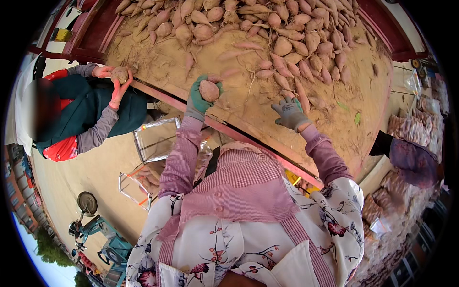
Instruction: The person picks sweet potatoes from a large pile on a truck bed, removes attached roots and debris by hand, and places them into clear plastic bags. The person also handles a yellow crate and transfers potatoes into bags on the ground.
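A round sweet potato (209, 90) rests in my left hand (199, 97), which wears a green and grey work glove. That hand is above the near edge of the soil-covered truck bed (244, 104). My right hand (291, 112), in a matching glove, is low over the bed with its fingers spread. Just past its fingertips lies a small sweet potato (287, 94), partly covered by the fingers; whether they touch it I cannot tell. Beside it is a long, thin sweet potato (302, 97). The large heap of sweet potatoes (283, 46) spreads across the far part of the bed.
At left a co-worker (82, 107) holds a sweet potato (120, 74) in both hands. Metal frames (157, 140) with bags stand below the bed's red edge (229, 131). A dark sleeve (412, 158) reaches in at right, near filled bags (412, 125). A three-wheeler (104, 229) stands lower left.
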Motion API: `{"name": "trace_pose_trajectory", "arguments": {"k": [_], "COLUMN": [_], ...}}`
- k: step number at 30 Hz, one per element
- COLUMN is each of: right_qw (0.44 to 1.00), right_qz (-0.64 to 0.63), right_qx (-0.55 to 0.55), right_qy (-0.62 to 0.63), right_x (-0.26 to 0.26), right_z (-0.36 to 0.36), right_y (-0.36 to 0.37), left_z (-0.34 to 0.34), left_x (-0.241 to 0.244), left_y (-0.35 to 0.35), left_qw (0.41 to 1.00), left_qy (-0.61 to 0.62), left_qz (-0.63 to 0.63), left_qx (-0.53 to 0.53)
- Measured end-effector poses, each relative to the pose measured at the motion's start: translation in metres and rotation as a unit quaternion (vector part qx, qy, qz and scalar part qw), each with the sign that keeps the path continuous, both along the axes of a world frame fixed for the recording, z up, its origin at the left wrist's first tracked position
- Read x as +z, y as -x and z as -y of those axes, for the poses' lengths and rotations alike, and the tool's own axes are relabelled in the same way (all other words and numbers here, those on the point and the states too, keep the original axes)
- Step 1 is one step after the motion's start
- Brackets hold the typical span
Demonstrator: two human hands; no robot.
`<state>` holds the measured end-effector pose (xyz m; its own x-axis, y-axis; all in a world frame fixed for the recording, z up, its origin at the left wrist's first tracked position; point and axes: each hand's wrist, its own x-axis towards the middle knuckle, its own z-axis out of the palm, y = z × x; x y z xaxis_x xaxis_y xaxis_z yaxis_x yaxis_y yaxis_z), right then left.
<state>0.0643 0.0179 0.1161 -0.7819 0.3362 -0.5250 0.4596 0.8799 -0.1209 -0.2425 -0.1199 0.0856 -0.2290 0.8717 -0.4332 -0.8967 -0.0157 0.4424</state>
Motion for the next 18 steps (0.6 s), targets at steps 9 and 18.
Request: {"name": "trace_pose_trajectory", "arguments": {"k": [9, 18], "right_qw": [0.915, 0.959], "right_qz": [-0.351, -0.265], "right_qx": [-0.028, 0.037], "right_qy": [-0.196, -0.096], "right_x": [-0.05, -0.099], "right_z": [-0.141, -0.12], "right_y": [0.124, 0.245], "left_z": [0.012, 0.049], "left_x": [0.005, 0.014], "left_y": [-0.021, -0.023], "left_qw": [0.988, 0.987], "left_qy": [-0.049, 0.002], "left_qz": [0.146, 0.156], "left_qx": [-0.001, 0.042]}}
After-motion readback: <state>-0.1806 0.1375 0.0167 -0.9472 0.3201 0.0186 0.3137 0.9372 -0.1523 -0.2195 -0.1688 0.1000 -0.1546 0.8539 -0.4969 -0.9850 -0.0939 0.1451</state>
